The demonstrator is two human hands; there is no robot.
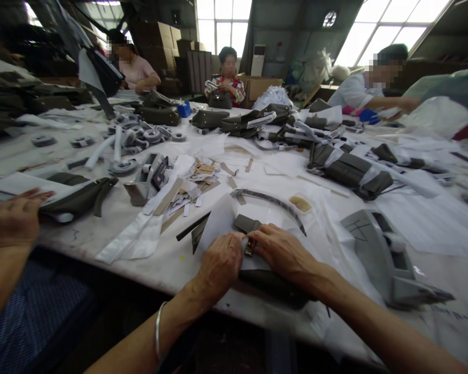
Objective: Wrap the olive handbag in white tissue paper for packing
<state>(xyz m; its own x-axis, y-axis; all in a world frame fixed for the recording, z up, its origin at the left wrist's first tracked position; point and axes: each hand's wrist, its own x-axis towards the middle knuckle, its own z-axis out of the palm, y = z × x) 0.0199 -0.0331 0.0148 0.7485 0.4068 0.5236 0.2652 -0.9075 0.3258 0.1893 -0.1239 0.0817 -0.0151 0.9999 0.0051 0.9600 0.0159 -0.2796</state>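
A dark olive handbag (275, 283) lies at the table's front edge before me, with white sheet material (218, 221) over part of it. My left hand (223, 259) is closed on the bag's near left side, its fingertips curled beside a small metal clasp (249, 247). From the right, my right hand (283, 252) pinches at the same clasp, just below a grey-olive strap tab (246, 223). The fingers hide part of the clasp. Behind the tab, a wrapped handle (283, 198) arches over the table.
A grey tape dispenser (382, 254) stands right, another (150, 179) left. Paper scraps (198, 182) lie between. A co-worker's hand (17, 218) rests on another bag (81, 197) at left. Wrapped bags (347, 169) and rolled straps (152, 136) lie farther back; several people sit around the table.
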